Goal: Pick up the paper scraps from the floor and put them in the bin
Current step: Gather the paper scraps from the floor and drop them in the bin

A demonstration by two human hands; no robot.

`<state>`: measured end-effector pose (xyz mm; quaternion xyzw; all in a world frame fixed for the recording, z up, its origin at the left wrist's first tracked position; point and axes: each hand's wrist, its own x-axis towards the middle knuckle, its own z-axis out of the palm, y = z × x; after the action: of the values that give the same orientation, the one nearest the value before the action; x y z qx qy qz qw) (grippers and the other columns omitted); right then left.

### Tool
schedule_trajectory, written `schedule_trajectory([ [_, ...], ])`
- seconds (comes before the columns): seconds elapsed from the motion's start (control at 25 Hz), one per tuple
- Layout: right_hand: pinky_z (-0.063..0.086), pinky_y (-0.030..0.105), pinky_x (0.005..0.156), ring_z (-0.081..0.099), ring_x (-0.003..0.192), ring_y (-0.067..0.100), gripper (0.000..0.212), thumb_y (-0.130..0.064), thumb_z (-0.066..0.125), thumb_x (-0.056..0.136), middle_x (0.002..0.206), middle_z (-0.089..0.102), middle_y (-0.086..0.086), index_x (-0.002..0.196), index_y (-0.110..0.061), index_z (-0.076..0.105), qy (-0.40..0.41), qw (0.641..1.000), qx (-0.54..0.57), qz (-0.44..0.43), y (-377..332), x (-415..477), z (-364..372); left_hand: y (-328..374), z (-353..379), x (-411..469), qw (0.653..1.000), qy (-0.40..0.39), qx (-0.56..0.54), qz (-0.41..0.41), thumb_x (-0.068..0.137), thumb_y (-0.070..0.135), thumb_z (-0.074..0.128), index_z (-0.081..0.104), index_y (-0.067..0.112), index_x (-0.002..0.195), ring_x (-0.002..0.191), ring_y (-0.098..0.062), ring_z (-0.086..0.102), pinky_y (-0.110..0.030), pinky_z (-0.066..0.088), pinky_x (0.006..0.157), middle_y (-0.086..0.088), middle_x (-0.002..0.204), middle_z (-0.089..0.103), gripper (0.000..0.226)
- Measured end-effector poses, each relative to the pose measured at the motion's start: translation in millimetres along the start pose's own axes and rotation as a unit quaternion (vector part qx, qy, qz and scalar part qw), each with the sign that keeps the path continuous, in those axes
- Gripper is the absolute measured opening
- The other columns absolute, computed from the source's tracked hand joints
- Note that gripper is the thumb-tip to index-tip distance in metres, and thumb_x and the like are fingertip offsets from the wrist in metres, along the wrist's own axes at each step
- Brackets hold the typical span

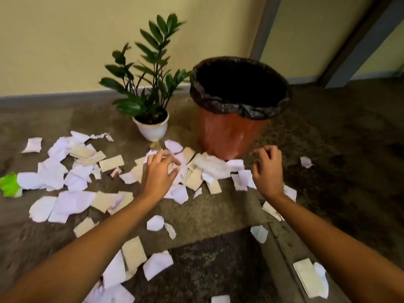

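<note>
1. Scraps [48,178] lie scattered left of the bin [227,132], some touching its base.
2. Left hand [160,171] hovers over those, fingers loosely spread.
3. Right hand [267,169], before the bin, is loosely curled and empty.

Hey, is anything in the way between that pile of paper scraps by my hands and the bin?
Nothing visible. The open-topped bin stands right behind the paper scraps by the left hand and right hand; the potted plant sits left of it, off the path.
</note>
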<state>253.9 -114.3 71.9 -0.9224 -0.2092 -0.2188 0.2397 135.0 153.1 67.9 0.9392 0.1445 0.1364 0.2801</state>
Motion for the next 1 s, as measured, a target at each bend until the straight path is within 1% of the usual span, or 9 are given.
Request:
schedule_trajectory([
  [0.08,0.043,0.043,0.091,0.047,0.109,0.043,0.035,-0.007,0.062,0.079,0.121,0.048,0.024,0.113,-0.004,0.058,-0.109,0.988,-0.071,0.081,29,-34,22,-44,15,-38,0.986,-0.101,0.129,-0.031,0.085,0.044,0.060,0.056,0.028,0.123,0.131,-0.030,0.033,-0.045,0.032,0.103,-0.001,0.143,0.041,0.042],
  [0.16,0.035,0.049,0.103,0.035,0.125,0.046,0.051,-0.028,0.066,0.081,0.141,0.035,0.024,0.128,-0.013,0.051,-0.212,0.949,-0.131,0.194,57,-61,34,-83,21,-67,0.969,-0.138,0.192,-0.076,0.081,0.058,0.056,0.041,0.033,0.136,0.139,-0.034,0.022,-0.056,0.024,0.108,-0.001,0.154,0.024,0.063],
  [0.32,0.024,0.058,0.111,0.019,0.139,0.044,0.073,-0.040,0.074,0.075,0.156,0.017,0.013,0.140,-0.036,0.040,-0.192,0.920,-0.113,0.321,90,-92,37,-137,14,-92,0.940,-0.169,0.204,-0.215,0.064,0.078,0.055,0.005,0.052,0.144,0.145,-0.040,-0.006,-0.074,0.001,0.104,0.002,0.159,-0.012,0.098],
  [0.44,0.012,0.066,0.111,0.004,0.145,0.042,0.080,-0.051,0.072,0.073,0.160,0.001,0.008,0.140,-0.053,0.028,-0.213,0.893,-0.100,0.384,103,-96,41,-155,11,-98,0.910,-0.226,0.216,-0.271,0.048,0.086,0.058,-0.025,0.059,0.133,0.142,-0.041,-0.021,-0.079,-0.001,0.099,0.007,0.153,-0.034,0.122],
  [0.52,0.007,0.066,0.112,0.000,0.145,0.041,0.080,-0.056,0.068,0.075,0.160,-0.003,0.009,0.141,-0.054,0.023,-0.256,0.877,-0.056,0.403,109,-87,46,-158,12,-98,0.894,-0.243,0.175,-0.334,0.048,0.083,0.062,-0.026,0.059,0.134,0.141,-0.042,-0.025,-0.080,0.003,0.100,0.006,0.151,-0.038,0.125],
  [0.6,0.009,0.064,0.114,0.009,0.144,0.042,0.076,-0.058,0.062,0.079,0.159,0.010,0.013,0.144,-0.046,0.025,-0.286,0.889,-0.048,0.355,103,-79,52,-154,17,-98,0.891,-0.255,0.134,-0.352,0.053,0.079,0.063,-0.018,0.060,0.137,0.142,-0.044,-0.022,-0.080,0.006,0.100,0.006,0.153,-0.034,0.118],
  [0.68,0.012,0.065,0.112,0.018,0.142,0.041,0.065,-0.057,0.054,0.085,0.156,0.021,0.010,0.143,-0.041,0.030,-0.288,0.912,-0.044,0.288,81,-82,61,-142,25,-101,0.906,-0.261,0.127,-0.308,0.057,0.077,0.063,-0.006,0.061,0.139,0.142,-0.046,-0.016,-0.079,0.004,0.101,0.007,0.155,-0.028,0.108],
  [0.92,-0.007,0.057,0.116,0.007,0.147,0.028,0.055,-0.056,0.039,0.093,0.157,0.020,-0.003,0.142,-0.033,0.035,-0.327,0.942,-0.001,0.074,-27,-144,85,-80,52,-129,0.966,-0.224,0.070,-0.110,0.060,0.085,0.041,0.030,0.047,0.140,0.140,-0.038,0.013,-0.059,0.021,0.109,0.005,0.159,0.003,0.089],
  [1.0,0.009,0.060,0.116,0.019,0.143,0.024,0.048,-0.051,0.041,0.093,0.152,0.030,-0.003,0.137,-0.030,0.043,-0.340,0.939,0.045,-0.001,-51,-157,87,-68,55,-134,0.974,-0.207,0.058,-0.070,0.072,0.076,0.043,0.033,0.049,0.140,0.141,-0.036,0.017,-0.056,0.024,0.109,0.001,0.159,0.009,0.074],
])
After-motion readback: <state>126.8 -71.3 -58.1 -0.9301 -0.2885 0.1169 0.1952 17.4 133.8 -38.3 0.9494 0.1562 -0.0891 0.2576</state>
